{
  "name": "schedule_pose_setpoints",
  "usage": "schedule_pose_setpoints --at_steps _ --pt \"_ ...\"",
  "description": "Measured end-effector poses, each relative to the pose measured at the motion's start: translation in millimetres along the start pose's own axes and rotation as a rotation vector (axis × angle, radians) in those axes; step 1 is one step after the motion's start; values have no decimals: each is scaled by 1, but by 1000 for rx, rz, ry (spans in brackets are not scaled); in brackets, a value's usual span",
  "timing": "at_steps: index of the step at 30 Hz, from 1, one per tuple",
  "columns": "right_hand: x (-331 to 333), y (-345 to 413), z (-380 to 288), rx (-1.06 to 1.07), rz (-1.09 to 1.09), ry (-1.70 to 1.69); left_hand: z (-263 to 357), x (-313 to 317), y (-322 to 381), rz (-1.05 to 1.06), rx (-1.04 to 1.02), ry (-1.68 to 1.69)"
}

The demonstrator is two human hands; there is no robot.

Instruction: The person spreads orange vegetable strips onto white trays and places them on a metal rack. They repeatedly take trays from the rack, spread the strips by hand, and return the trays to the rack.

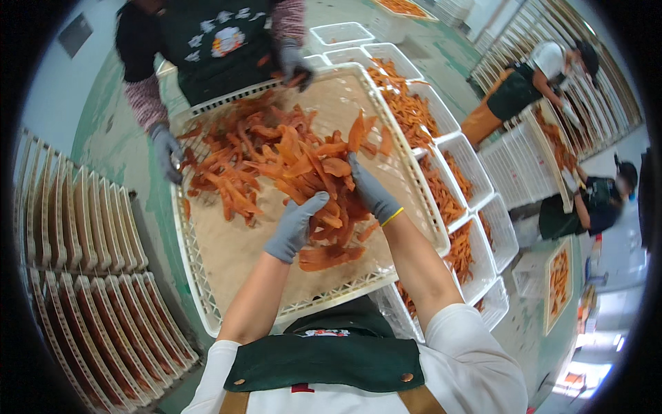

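Observation:
Before me lies a white plastic tray (424, 217) lined with a tan sheet (222, 264). A heap of orange dried strips (243, 139), possibly sweet potato, covers its far and middle part. My left hand (295, 225), in a grey glove, grips the near left side of a large bunch of strips (326, 181). From the right, my right hand (373, 189), gloved alike with a yellow cuff edge, holds the same bunch, its fingers partly hidden behind strips. Several flat strips (331, 257) lie on the sheet just below the bunch.
Across the tray a co-worker's gloved hands (166, 155) hang at its far edge. White baskets (481, 248) of strips stand along the right side. A rack of stacked trays (83, 217) is at left. Two people (538, 83) work at the far right near another rack (595, 31).

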State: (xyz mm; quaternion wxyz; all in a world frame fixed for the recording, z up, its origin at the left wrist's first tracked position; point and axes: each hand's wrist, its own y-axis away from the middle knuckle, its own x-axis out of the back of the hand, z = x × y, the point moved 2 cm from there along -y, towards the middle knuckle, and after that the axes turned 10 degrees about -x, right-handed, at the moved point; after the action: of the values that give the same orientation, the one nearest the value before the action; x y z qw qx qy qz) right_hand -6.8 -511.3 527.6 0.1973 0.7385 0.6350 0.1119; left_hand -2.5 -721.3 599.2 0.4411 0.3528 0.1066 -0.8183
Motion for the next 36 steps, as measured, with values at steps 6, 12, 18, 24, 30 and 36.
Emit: schedule_pose_setpoints --at_steps 6,12,18,24,30,36 --pt "29 118 -77 243 270 105 -3 -81 4 -102 17 -194" --pt "122 222 -83 340 297 -372 -49 -217 4 -358 73 -167" --pt "254 330 -6 368 474 -531 -146 -321 -4 -673 228 -374" --pt "317 432 136 -74 782 -501 -269 -314 -23 -848 168 -1046" --pt "366 434 276 -257 870 -483 -296 -332 -23 -762 257 -661" --pt "403 405 316 -262 1214 306 -229 -345 -37 -732 -38 -758"
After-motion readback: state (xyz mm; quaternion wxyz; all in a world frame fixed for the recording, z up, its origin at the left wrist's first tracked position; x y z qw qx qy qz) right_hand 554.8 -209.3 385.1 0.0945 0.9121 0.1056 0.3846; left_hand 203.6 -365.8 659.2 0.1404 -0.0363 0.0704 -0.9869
